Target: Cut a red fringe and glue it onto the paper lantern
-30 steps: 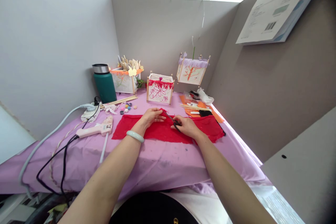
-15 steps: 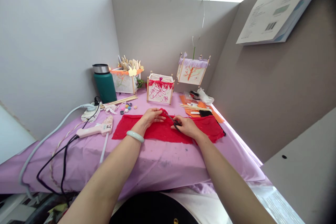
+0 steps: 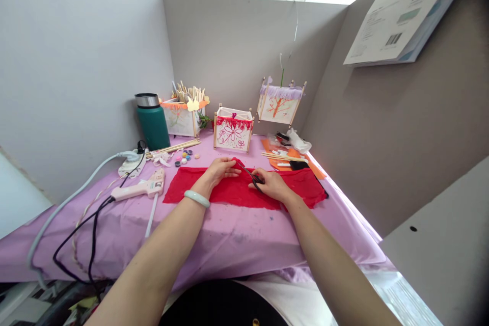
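A strip of red cloth (image 3: 244, 196) lies across the table in front of me. My left hand (image 3: 222, 169), with a pale bangle on its wrist, pinches the cloth's far edge and lifts it a little. In my right hand (image 3: 268, 183) is a pair of dark-handled scissors (image 3: 256, 180), its fingers closed round the handles. The blades point up and left to the raised edge beside my left fingertips. Whether they are parted is too small to tell. Just beyond the cloth stands a white square lantern (image 3: 234, 135) with red fringe and drawn flowers.
A pink glue gun (image 3: 139, 188) with cables and a power strip (image 3: 132, 165) lies left, before a green bottle (image 3: 152, 125). Sticks stand in a decorated box (image 3: 179, 121). A second lantern (image 3: 281, 107) hangs at the back right, above orange sheets (image 3: 319, 169). Grey partitions enclose the table.
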Action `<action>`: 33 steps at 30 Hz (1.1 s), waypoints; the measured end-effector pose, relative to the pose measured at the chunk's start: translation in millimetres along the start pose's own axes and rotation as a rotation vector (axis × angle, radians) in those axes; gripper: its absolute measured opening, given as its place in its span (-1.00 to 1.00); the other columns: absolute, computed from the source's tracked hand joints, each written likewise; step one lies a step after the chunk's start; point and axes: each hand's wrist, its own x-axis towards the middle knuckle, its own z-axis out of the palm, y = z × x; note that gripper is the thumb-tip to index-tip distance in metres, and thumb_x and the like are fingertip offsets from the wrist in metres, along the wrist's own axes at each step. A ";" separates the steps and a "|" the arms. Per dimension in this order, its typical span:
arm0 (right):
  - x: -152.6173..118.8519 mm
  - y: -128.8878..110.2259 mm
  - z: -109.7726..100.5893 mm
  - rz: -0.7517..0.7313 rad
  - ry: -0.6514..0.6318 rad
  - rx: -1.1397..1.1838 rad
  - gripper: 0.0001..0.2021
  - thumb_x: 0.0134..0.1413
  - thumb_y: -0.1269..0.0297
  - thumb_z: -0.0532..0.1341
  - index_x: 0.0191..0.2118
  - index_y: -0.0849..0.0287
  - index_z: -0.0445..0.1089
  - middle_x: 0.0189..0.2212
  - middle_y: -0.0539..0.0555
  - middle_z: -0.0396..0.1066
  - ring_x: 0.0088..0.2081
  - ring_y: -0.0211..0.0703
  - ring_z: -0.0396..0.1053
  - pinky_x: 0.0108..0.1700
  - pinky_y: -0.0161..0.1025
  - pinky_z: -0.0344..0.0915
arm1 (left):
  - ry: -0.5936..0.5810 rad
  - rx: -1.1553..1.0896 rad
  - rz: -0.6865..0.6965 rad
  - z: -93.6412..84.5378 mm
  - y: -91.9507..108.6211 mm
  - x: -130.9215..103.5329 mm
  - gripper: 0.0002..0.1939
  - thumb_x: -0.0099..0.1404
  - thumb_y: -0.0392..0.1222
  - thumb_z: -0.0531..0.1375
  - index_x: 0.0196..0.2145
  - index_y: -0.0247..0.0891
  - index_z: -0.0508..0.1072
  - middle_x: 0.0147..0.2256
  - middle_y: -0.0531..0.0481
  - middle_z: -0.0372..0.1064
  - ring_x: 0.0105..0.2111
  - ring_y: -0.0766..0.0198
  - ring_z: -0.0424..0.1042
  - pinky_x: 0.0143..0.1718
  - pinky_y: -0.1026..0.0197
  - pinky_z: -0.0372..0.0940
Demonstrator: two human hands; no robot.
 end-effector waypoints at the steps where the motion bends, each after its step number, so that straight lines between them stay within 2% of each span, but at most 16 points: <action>1: 0.0 0.1 0.1 0.001 0.001 0.000 -0.68 -0.07 0.06 0.26 -0.20 0.10 0.34 -0.49 -0.05 0.39 -0.49 -0.27 0.27 -0.44 -0.37 0.06 | -0.006 -0.001 0.001 -0.2 -0.2 0.1 -0.94 0.19 -0.41 0.16 -0.41 -0.36 0.32 -0.55 -0.05 0.42 -0.51 0.21 0.50 -0.44 0.24 0.40; 8: 0.2 -0.7 -0.2 0.003 0.002 0.003 -0.68 -0.06 0.06 0.26 -0.20 0.10 0.34 -0.50 -0.05 0.38 -0.49 -0.27 0.27 -0.44 -0.37 0.05 | -0.046 -0.005 0.011 -3.2 -1.9 2.1 -0.95 0.15 -0.42 0.20 -0.39 -0.39 0.36 -0.54 -0.07 0.43 -0.50 0.21 0.50 -0.42 0.24 0.40; 33: -0.2 -0.8 -0.7 -0.010 0.013 -0.002 -0.68 -0.08 0.06 0.27 -0.20 0.10 0.35 -0.51 -0.06 0.36 -0.49 -0.28 0.26 -0.44 -0.37 0.05 | -0.015 -0.012 0.008 -0.9 0.7 -1.1 -0.95 0.18 -0.43 0.16 -0.41 -0.37 0.33 -0.56 -0.07 0.42 -0.50 0.20 0.50 -0.43 0.23 0.39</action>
